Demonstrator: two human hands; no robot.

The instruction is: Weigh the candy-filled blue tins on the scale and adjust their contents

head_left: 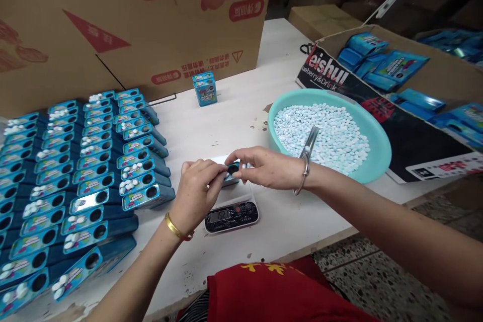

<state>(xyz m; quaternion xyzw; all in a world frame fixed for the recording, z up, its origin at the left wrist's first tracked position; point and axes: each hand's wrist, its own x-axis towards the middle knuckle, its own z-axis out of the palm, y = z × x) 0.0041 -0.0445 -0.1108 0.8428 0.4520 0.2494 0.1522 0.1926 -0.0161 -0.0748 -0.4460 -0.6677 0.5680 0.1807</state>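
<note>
A small blue candy tin stands on the kitchen scale, mostly hidden by both hands. My left hand closes thumb and fingertips on its near left edge. From the other side, my right hand curls thumb and index finger around the tin's top. A few white candies show between the right fingers. The scale's display seems to read 15.21, though the digits are hard to make out. Right of the hands sits a turquoise basin full of pale candies, with a metal scoop resting in them.
Rows of blue tins, several with white candies on top, cover the table's left side. Two tins stand before a large cardboard box. At the right, an open carton holds more tins. The table's front edge is near me.
</note>
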